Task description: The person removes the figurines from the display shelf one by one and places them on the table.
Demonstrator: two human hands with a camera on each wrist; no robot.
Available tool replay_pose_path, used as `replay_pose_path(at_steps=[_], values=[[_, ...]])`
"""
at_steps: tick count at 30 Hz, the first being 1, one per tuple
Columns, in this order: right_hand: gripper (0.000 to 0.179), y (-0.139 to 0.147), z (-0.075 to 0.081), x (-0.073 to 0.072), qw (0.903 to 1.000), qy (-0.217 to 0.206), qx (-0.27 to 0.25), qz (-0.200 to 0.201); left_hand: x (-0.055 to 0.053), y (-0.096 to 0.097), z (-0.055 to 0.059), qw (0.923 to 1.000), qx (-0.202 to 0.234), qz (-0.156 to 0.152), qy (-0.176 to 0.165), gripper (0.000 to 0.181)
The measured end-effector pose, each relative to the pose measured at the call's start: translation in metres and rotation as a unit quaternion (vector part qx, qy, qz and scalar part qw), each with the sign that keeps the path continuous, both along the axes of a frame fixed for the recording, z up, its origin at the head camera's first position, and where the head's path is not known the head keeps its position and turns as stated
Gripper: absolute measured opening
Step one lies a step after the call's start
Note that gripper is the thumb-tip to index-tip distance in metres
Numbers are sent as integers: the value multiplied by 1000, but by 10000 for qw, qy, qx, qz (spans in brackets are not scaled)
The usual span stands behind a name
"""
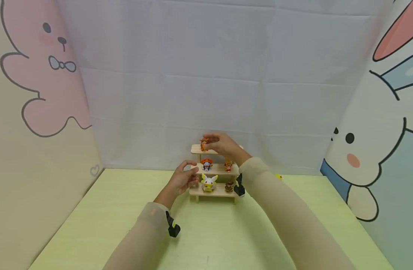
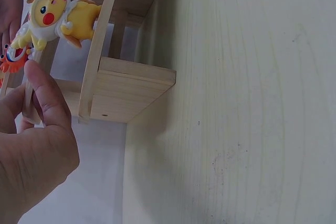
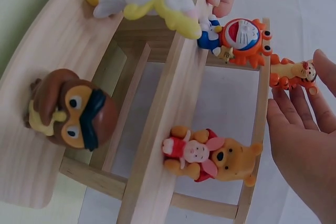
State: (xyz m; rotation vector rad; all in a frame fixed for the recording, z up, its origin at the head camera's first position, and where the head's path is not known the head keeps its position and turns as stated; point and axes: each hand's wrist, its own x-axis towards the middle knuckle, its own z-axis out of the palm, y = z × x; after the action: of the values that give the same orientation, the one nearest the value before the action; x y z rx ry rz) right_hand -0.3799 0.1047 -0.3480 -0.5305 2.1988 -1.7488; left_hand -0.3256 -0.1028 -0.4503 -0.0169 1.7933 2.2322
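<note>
A small three-tier wooden display shelf (image 1: 213, 192) stands on the table against the white backdrop. My right hand (image 1: 223, 145) holds an orange tiger figurine (image 3: 294, 74) on the top tier, at its left side, thumb and fingers on either side of it. My left hand (image 2: 39, 150) pinches the left end of the middle tier between thumb and fingers. On that tier sit a blue-and-white cat figurine in an orange crab hood (image 3: 244, 38) and a yellow bear figurine (image 3: 231, 158) with a pink piglet. The bottom tier bears a yellow figurine in white (image 2: 50, 17) and a brown masked figurine (image 3: 86, 108).
A small yellow object (image 1: 278, 176) shows at the table's back edge, partly behind my right sleeve. The pale table (image 1: 206, 240) extends in front of the shelf. Walls with cartoon animals stand on both sides, and a creased white cloth (image 1: 179, 93) hangs behind.
</note>
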Motion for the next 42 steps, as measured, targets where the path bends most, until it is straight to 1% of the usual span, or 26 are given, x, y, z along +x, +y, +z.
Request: replay_pose_path(at_steps=[4,12,19,24,32,36,42], values=[[53,-5,-1,0,10000,56,34,-22,0,0,-1,10000,-10,-4,0,29],[47,-9,-3,1,9994,150,104,-277,0,0,-1,10000,21,-37,22,30],[45,-11,-3,3,9978,353,294,-484,-1,-1,-2,10000,32,-36,29,31],[45,-10,-3,4,9972,429,322,-522,-1,-1,-2,10000,59,-53,31,31],[44,-8,-4,7,9943,637,559,-651,-2,1,-3,10000,33,-62,2,31],[41,-8,-3,9,9935,646,623,-705,-1,1,-1,10000,-2,-35,-24,30],[44,-1,1,10,9929,699,703,-656,-3,1,-2,10000,-9,-10,-25,30]])
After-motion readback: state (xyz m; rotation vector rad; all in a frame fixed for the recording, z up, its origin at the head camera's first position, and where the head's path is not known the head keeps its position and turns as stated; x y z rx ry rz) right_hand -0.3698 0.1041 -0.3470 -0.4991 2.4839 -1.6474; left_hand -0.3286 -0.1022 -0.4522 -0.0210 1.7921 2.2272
